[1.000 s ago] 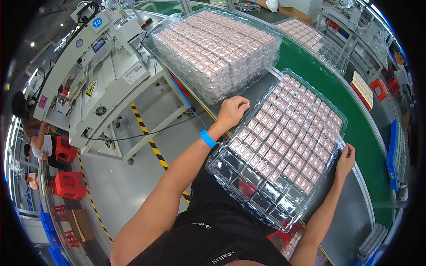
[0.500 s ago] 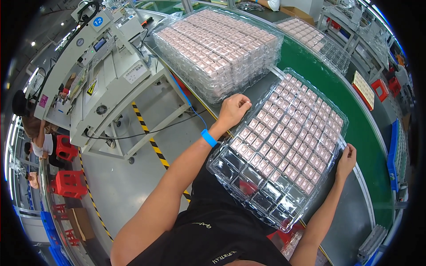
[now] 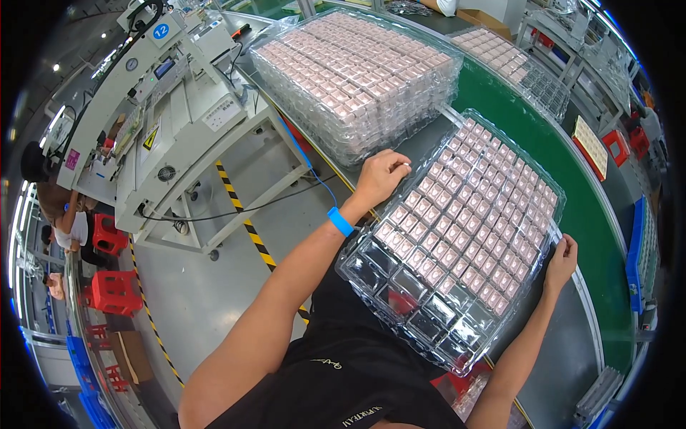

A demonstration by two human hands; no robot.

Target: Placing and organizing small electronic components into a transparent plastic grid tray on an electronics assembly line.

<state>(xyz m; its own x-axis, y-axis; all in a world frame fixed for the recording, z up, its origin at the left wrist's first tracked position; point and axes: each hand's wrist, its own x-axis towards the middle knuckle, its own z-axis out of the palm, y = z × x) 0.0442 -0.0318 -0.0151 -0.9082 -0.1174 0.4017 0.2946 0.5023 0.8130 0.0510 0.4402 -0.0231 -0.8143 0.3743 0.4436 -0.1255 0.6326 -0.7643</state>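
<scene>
A clear plastic tray (image 3: pixel 421 312) lies in front of me at a slant. Small pale pink square pieces (image 3: pixel 468 214) fill most of its pockets; several pockets at the end closest to my body hold no pink piece. Beside the tray's left edge is my left hand (image 3: pixel 382 177), thumb and fingers pinched together. A tiny whitish spot shows at its fingertips, too small to name. My right hand (image 3: pixel 561 266) is at the tray's right edge with its fingers curled together; what they hold, if anything, is hidden. A blue wristband (image 3: pixel 341 222) with a cord circles my left wrist.
Beyond my left hand stands a tall stack of filled clear trays (image 3: pixel 357 79). A green conveyor belt (image 3: pixel 582 193) runs along the right, with another partly filled tray (image 3: pixel 507 61) across it. A white machine (image 3: pixel 186 121) on a wheeled frame stands left, near red stools (image 3: pixel 116 292).
</scene>
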